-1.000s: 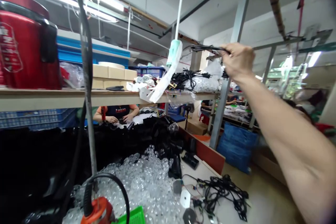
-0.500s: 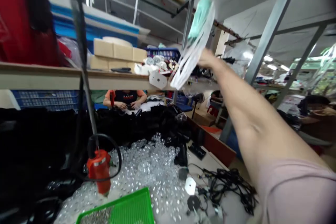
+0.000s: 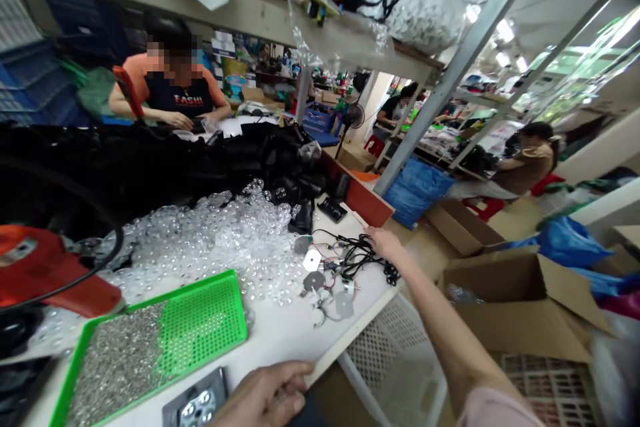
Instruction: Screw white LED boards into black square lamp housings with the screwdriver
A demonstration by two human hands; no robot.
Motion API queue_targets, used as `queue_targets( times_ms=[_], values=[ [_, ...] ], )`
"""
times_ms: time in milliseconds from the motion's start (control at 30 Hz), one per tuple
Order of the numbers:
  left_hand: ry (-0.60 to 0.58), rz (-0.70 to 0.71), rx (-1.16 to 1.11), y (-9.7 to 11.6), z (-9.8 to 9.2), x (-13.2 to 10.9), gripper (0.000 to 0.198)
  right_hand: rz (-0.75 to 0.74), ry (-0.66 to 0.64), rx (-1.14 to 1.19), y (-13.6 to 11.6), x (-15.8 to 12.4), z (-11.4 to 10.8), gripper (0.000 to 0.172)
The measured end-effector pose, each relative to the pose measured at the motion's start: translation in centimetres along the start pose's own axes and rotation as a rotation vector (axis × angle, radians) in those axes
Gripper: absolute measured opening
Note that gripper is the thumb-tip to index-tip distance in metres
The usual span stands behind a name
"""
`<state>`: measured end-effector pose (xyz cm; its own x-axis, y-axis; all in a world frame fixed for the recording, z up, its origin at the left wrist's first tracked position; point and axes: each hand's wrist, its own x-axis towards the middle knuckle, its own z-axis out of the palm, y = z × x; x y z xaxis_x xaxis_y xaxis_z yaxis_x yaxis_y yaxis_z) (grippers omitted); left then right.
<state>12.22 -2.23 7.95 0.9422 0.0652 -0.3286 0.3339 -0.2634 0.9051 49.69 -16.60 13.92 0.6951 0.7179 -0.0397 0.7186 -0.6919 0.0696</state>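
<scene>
My right hand (image 3: 384, 243) is stretched over the right edge of the white table, at the far side of a bundle of black cables (image 3: 367, 257). Its fingers point forward, look loosely apart, and nothing shows in them; whether they touch the cables I cannot tell. Low in the middle, my left hand (image 3: 273, 390) is at the table's front edge with the index finger stretched and the others bent, holding nothing visible. Close beside it lies a dark square holder (image 3: 195, 400) with clear round lenses. White and grey plates (image 3: 313, 260) with thin wires lie by the cables.
A green tray (image 3: 240, 307) partly filled with small metal pieces sits left of centre. Behind it spreads a heap of clear lenses (image 3: 215, 233). An orange power tool (image 3: 55, 270) hangs at left. A shelf crosses above; a white basket (image 3: 395, 360) and cardboard boxes (image 3: 515, 300) stand right.
My right hand has come down from the hanging white strips at shelf height to the cables. The view has tilted down, and my left hand has come into sight.
</scene>
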Motion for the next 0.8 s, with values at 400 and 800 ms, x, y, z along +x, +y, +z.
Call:
queue_targets(
  times_ms=[400,800],
  values=[
    [0.287,0.066,0.707,7.1,-5.9,15.1,0.044,-0.047,0.076,-0.181,4.4,2.0,6.2,0.049],
    [0.357,0.227,0.661,6.2,-5.0,23.0,0.014,-0.131,0.22,-0.117,5.1,1.0,1.0,0.074]
  ],
)
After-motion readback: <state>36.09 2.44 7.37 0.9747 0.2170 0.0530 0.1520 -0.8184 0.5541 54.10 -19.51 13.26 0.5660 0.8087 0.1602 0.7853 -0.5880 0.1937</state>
